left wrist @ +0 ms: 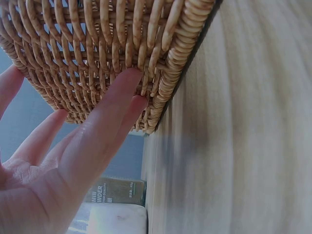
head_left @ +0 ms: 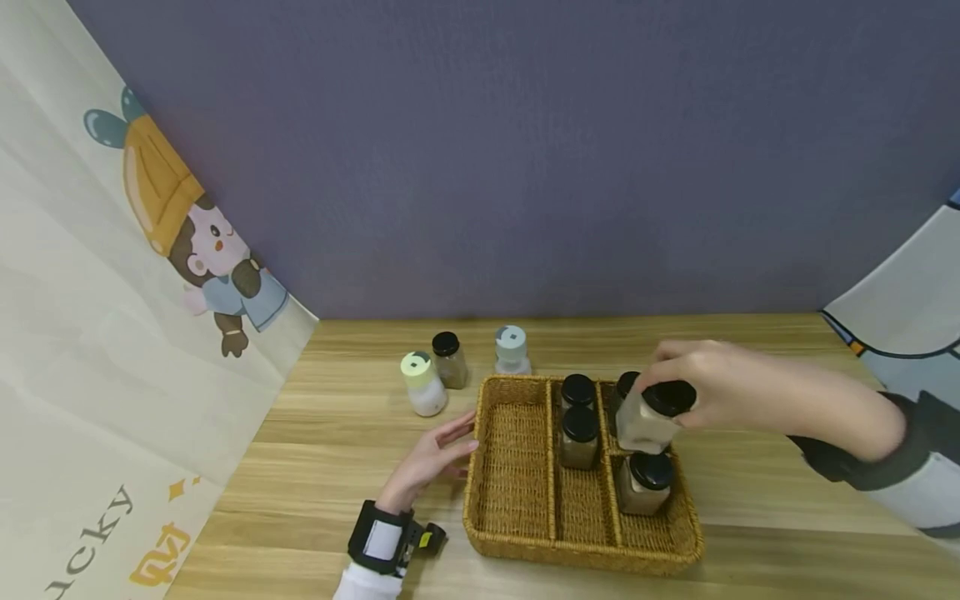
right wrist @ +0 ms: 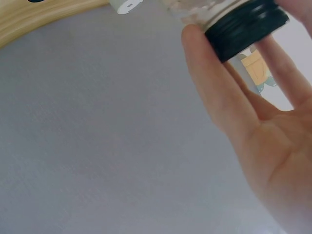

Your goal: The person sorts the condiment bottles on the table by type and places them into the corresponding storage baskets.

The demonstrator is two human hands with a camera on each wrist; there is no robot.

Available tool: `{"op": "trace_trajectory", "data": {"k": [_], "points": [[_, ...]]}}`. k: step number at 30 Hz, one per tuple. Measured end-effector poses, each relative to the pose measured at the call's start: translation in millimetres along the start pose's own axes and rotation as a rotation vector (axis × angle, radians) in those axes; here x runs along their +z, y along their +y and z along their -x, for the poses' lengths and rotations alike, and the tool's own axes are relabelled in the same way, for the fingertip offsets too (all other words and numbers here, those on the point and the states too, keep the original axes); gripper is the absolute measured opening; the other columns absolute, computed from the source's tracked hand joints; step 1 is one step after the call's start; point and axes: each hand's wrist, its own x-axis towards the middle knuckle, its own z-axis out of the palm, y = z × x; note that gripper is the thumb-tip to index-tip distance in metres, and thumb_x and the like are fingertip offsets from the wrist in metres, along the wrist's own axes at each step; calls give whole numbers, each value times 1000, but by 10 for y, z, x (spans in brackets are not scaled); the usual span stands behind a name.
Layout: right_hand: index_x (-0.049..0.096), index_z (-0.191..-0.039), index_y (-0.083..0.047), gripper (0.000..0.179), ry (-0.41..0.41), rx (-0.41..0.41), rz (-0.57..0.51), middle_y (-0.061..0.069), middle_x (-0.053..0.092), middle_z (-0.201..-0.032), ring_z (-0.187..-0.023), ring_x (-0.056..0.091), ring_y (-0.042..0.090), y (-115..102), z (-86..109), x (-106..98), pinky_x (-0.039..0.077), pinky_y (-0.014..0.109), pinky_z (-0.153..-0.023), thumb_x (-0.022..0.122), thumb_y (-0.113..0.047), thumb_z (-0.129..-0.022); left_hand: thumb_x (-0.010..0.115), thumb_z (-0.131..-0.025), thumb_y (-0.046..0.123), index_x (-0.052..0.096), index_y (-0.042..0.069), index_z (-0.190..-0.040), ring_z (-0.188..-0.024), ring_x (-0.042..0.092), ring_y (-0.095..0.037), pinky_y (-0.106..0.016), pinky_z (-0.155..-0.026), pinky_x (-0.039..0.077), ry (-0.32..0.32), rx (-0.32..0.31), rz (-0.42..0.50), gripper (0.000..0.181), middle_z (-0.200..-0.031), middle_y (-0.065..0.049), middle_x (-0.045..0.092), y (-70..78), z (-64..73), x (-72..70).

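Note:
My right hand (head_left: pixel 693 379) grips a glass spice jar (head_left: pixel 643 425) with a black lid (right wrist: pixel 248 29), held tilted above the right compartment of a woven basket (head_left: pixel 517 546). The jar's contents look pale. Against the basket's left side rest the straight fingers of my left hand (head_left: pixel 431 458); the left wrist view has these fingertips on the wicker wall (left wrist: pixel 97 53). Inside the right compartment, one black-lidded jar (head_left: pixel 645 483) stands at the front, and another jar's lid (head_left: pixel 628 383) shows partly behind the held one. Two more jars (head_left: pixel 579 437) stand in the middle compartment.
Behind the basket's left side stand a yellow-green-topped shaker (head_left: pixel 425 385), a black-lidded jar (head_left: pixel 450 362) and a pale-blue-topped shaker (head_left: pixel 512 350). A grey-blue wall (head_left: pixel 525 167) rises at the table's back edge. A printed curtain (head_left: pixel 90 292) hangs at the left.

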Motion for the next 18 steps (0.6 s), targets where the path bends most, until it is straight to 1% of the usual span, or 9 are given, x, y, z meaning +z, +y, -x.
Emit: {"op": "trace_trajectory", "data": {"k": [2, 4, 7, 9, 11, 13, 16, 18], "points": [[64, -99, -16, 43, 19, -16, 2, 2, 53, -92, -59, 43, 2, -12, 24, 11, 30, 15, -45, 72, 1, -60, 63, -81, 22, 31, 8, -137, -110, 49, -35, -42, -78, 51, -1, -1, 1, 66, -140, -24, 25, 1, -3, -2], [64, -99, -16, 44, 29, -36, 9, 0, 52, -91, -60, 41, 1, -20, 45, 21, 31, 15, -44, 72, 1, -60, 63, -81, 22, 31, 8, -137, -109, 49, -35, -42, -78, 51, 1, -3, -1, 66, -140, -24, 26, 4, -1, -3], [64, -100, -18, 45, 30, -49, -5, 3, 53, -94, -63, 43, 2, -35, 77, 36, 33, 15, -44, 72, 1, -60, 63, -81, 23, 31, 9, -137, -110, 48, -35, -42, -78, 51, 1, -3, -7, 66, -140, -23, 25, 4, 1, 1], [64, -99, -18, 47, 56, -86, -8, 2, 53, -95, -65, 45, 2, -41, 94, 55, 34, 15, -44, 72, 2, -58, 63, -81, 23, 31, 9, -137, -110, 48, -35, -42, -78, 51, 1, -3, -10, 66, -140, -23, 25, 3, 2, 3], [64, -99, -17, 48, 79, -129, -22, 2, 53, -94, -63, 43, 0, -47, 108, 72, 33, 14, -44, 72, 3, -57, 62, -82, 22, 31, 9, -137, -111, 48, -35, -41, -78, 51, 3, -4, -13, 65, -140, -23, 25, 3, 2, 4], [64, -98, -15, 48, 116, -184, -14, 0, 51, -91, -63, 42, 0, -53, 119, 91, 33, 13, -44, 74, 4, -54, 62, -82, 22, 31, 9, -137, -111, 48, -35, -41, -78, 51, 5, -2, -14, 64, -140, -23, 25, 6, 2, 5], [63, -99, -13, 50, 122, -223, -29, -1, 50, -91, -63, 40, -2, -63, 141, 102, 32, 12, -44, 73, 5, -53, 63, -82, 22, 32, 9, -137, -110, 48, -35, -41, -78, 51, 7, 1, -12, 65, -140, -23, 26, 12, 0, 4], [63, -99, -14, 51, 122, -236, -22, -2, 49, -91, -66, 41, 0, -71, 163, 110, 33, 12, -45, 74, 4, -53, 63, -81, 22, 32, 9, -137, -110, 48, -35, -41, -78, 51, 5, 3, -10, 65, -140, -23, 26, 14, -3, 5]]}}
